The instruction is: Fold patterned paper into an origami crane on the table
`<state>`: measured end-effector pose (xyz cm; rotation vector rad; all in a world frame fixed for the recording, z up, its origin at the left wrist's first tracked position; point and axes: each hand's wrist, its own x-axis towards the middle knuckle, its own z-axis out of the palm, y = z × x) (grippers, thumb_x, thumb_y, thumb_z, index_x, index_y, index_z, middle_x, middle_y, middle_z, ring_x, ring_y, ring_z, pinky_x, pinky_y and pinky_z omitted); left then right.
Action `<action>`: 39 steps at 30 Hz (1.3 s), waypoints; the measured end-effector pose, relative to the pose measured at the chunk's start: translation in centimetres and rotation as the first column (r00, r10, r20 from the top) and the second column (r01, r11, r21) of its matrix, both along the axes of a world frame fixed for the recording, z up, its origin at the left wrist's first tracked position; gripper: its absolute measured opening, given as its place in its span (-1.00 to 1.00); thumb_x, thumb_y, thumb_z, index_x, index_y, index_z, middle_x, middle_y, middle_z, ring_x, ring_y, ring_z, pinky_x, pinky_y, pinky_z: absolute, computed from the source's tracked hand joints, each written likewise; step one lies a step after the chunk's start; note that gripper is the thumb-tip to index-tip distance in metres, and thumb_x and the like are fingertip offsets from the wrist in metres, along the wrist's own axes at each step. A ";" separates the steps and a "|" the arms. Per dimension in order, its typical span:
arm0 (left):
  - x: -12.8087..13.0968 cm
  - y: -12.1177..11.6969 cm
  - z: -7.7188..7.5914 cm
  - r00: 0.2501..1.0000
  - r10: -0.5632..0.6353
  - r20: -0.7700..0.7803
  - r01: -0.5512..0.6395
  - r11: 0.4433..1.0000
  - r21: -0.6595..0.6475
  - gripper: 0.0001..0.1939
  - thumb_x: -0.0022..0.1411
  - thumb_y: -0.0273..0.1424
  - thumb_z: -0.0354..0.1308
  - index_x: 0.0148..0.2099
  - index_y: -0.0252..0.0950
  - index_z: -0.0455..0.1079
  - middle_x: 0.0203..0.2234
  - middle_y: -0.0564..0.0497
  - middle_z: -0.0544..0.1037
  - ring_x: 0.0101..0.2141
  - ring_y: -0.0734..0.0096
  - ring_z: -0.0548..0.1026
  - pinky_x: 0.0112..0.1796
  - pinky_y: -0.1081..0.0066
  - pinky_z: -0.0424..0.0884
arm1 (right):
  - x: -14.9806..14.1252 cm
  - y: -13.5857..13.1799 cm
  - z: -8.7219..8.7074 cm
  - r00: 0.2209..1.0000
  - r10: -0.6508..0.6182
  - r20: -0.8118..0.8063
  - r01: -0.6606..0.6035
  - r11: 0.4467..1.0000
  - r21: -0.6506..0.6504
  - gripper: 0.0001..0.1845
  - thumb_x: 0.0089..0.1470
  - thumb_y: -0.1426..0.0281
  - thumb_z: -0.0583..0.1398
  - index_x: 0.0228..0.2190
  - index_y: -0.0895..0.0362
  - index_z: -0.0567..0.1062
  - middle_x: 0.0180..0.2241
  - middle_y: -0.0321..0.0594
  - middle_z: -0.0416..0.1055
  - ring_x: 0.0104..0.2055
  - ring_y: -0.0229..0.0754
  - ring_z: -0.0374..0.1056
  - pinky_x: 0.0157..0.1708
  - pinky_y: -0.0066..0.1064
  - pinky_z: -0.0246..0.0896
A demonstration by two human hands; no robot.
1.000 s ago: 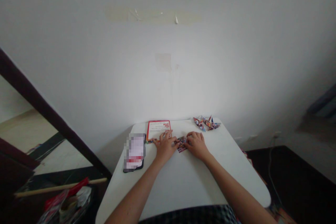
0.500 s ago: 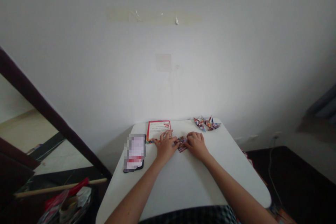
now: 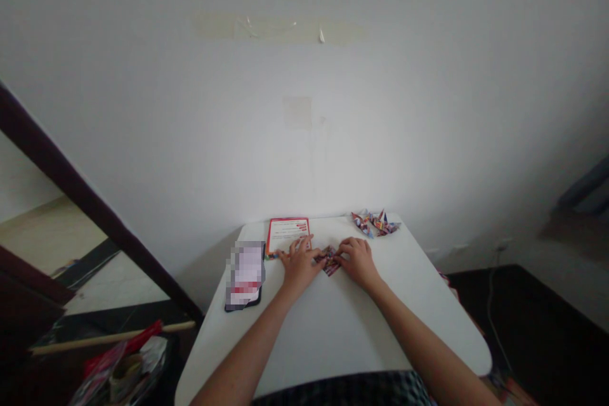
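Observation:
A small piece of folded, colourfully printed paper (image 3: 330, 264) lies on the white table (image 3: 328, 330) between my hands. My left hand (image 3: 301, 264) presses the paper's left side with thumb and index finger, while its other fingers spread over the lower edge of a red-bordered printed sheet (image 3: 288, 228). At the paper's right side, my right hand (image 3: 359, 260) has its fingers curled and pinched on the edge. Several folded paper shapes (image 3: 375, 224) with pointed tips, in similar print, rest at the table's back right corner.
A phone (image 3: 244, 276), its screen blurred out, lies on the table's left side. The wall (image 3: 309, 165) rises directly behind the table. At lower left, a bin (image 3: 126, 374) holds rubbish, with a wooden stick (image 3: 114, 338) behind it. A cable (image 3: 491, 304) hangs at right.
My right hand's fingers have shifted slightly on the paper, and more of its printed surface shows as a diamond. My left hand stays nearly in place.

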<state>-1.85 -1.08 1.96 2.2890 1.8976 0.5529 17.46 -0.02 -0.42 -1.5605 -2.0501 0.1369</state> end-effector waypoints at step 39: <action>0.3 -0.7 0.1 1.000 -0.014 0.016 0.014 0.999 0.043 -0.83 0.18 -0.12 0.20 -0.22 0.03 0.55 0.24 0.16 0.30 0.22 -0.08 0.10 0.11 -0.46 -0.14 | 0.2 1.7 0.3 0.999 0.021 -0.033 -0.021 1.000 0.003 -0.91 0.03 0.27 0.32 -0.34 -0.11 0.63 -0.13 -0.25 0.45 0.04 -0.03 0.19 0.11 -0.13 -0.05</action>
